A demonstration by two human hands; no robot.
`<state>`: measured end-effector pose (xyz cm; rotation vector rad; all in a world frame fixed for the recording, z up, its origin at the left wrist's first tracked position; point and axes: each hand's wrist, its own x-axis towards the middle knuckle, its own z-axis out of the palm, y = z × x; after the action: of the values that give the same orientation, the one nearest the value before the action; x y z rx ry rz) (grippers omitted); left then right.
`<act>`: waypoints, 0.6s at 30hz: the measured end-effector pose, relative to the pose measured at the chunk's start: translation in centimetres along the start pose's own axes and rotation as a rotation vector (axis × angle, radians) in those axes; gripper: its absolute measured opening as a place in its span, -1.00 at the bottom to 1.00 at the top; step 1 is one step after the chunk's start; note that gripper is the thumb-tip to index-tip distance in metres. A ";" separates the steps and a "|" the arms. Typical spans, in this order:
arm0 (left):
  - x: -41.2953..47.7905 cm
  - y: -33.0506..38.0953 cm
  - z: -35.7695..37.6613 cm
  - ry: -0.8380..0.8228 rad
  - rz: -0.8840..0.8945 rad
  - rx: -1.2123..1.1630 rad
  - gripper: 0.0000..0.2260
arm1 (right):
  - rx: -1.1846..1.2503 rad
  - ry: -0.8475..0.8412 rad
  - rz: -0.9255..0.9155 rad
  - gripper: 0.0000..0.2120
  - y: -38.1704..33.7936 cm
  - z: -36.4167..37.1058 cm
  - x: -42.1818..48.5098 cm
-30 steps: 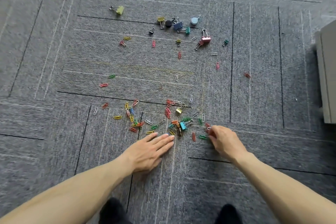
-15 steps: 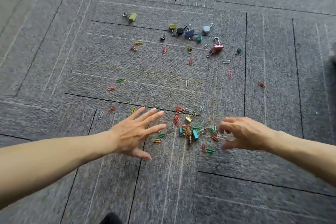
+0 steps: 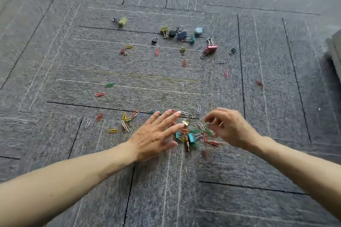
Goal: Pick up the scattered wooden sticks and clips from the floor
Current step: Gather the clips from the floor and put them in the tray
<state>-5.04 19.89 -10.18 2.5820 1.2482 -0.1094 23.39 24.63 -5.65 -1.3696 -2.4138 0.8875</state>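
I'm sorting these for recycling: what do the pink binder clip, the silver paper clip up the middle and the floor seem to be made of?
Pink binder clip: likely painted metal with bare wire handles. Silver paper clip: thin bent wire, seemingly uncoated steel. Floor: grey carpet tiles, a fuzzy ribbed weave with dark seams.

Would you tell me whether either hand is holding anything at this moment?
The left hand is open and empty. The right hand pinches over the clip pile; blur hides whether it grips one.
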 end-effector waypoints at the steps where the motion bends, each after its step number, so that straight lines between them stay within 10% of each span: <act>1: 0.1 -0.4 -0.5 0.032 0.005 -0.011 -0.44 | -0.023 0.015 0.063 -0.91 0.9 -1.2 -0.4; 6: -2.3 -3.4 -2.5 0.136 -0.100 -0.032 -0.37 | -0.193 -0.257 0.274 -0.81 2.7 -2.3 -3.6; 18: -10.2 -10.4 -0.3 0.180 -0.995 -0.136 -0.12 | -0.071 0.066 0.004 -0.84 -1.2 3.2 0.1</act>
<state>-19.50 18.42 -10.17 1.6562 2.3790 0.0212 21.02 23.00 -7.43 -1.4056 -2.4153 0.7514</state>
